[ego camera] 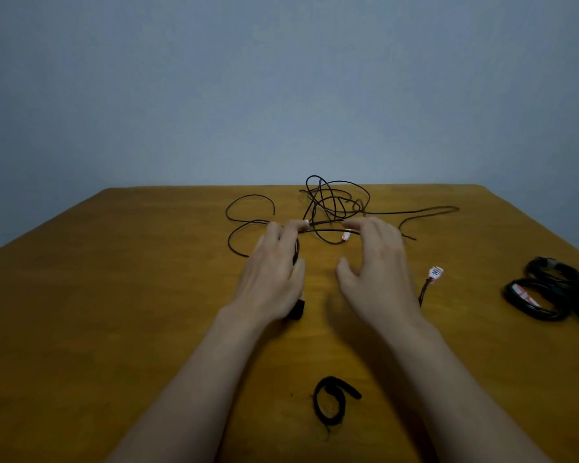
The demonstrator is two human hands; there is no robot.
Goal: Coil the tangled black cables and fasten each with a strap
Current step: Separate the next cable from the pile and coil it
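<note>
Centre frame: left hand fingers clamped on black cable; right hand fingers apart. Risk: hard pull would tighten tangle.

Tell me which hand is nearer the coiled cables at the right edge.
Right. The right hand sits left of the coiled cables; the left hand is farther left.

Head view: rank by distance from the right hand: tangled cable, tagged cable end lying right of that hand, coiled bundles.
1. Tangled cable, at the right hand fingertips.
2. Tagged cable end, just right of the hand.
3. Coiled bundles, far right table edge.
</note>
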